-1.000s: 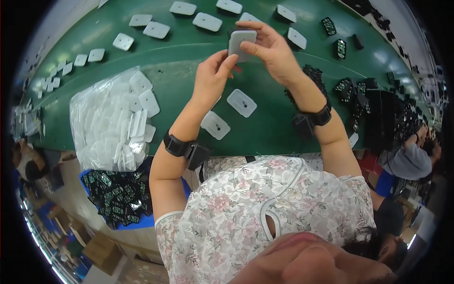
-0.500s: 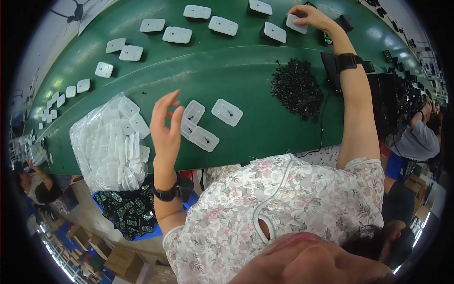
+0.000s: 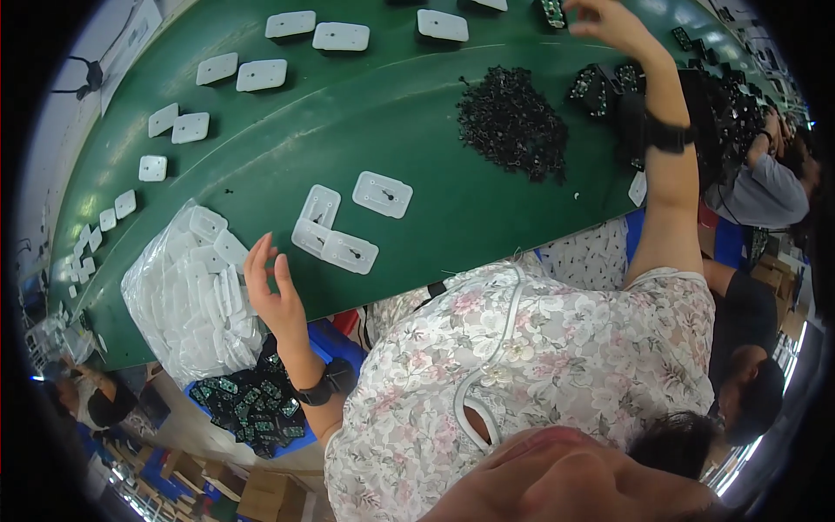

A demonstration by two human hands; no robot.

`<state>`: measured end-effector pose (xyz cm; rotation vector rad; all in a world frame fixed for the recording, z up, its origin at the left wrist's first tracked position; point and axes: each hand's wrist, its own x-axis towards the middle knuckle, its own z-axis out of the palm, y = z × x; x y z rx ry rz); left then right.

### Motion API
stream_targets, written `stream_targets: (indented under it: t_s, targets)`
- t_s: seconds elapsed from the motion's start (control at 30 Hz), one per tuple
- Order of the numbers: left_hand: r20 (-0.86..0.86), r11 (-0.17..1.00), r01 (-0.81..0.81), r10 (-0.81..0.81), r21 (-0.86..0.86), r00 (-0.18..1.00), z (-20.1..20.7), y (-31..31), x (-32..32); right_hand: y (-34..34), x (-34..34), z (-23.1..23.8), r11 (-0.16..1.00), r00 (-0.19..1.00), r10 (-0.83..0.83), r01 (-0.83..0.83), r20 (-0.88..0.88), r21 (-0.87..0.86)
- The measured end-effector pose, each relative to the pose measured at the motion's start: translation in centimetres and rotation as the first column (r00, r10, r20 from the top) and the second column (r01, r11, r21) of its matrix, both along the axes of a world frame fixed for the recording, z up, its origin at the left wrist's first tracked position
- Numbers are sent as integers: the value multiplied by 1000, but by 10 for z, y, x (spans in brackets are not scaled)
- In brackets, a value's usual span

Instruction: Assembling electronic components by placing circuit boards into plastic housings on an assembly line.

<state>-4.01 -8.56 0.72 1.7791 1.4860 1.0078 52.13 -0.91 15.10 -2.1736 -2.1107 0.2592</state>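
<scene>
My right hand [image 3: 611,26] is stretched to the far right of the table, fingers apart and nothing visible between them. Just left of its fingertips lies a small green circuit board [image 3: 553,12]. My left hand [image 3: 277,291] hovers open at the table's near edge, beside a clear plastic bag [image 3: 143,287] full of white plastic covers [image 3: 187,300]. Ahead of it lie three translucent white covers, one apart [image 3: 370,193] and two touching or overlapping, each with a small black part inside. A white-topped case [image 3: 487,3] is cut off by the top edge.
A heap of small black parts [image 3: 513,122] sits at centre right. White-topped dark cases [image 3: 341,37] form a curved line along the far side. Dark boards [image 3: 596,91] lie near my right forearm. Below the bag is a blue bin [image 3: 344,344] of circuit boards. Other people sit at both sides.
My right hand has let go of the white-topped case and moved right, to beside the circuit board. The view has turned and shifted. My left hand stays open near the bag.
</scene>
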Motion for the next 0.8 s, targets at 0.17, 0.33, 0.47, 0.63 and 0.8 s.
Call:
stream_targets:
  t_s: [0.17,0.33,0.47,0.63,0.8]
  targets:
    - [-102,996,-87,84,-30,991,-16,-12,-10,-71,-49,-46,979,946,43,25,323,-203]
    - [-263,993,-41,70,114,962,-34,-1,-2,-81,-39,-76,1000,958,5,-8,287,8]
    - [-200,995,-26,45,101,979,-37,7,2,-68,-36,-66,982,997,59,-68,55,177]
    - [-302,959,197,-130,204,945,-25,14,16,-30,-146,-67,982,597,117,-187,-794,4]
    - [-460,925,321,-200,202,865,-15,7,5,-22,-234,-89,948,262,-194,-198,-945,-250]
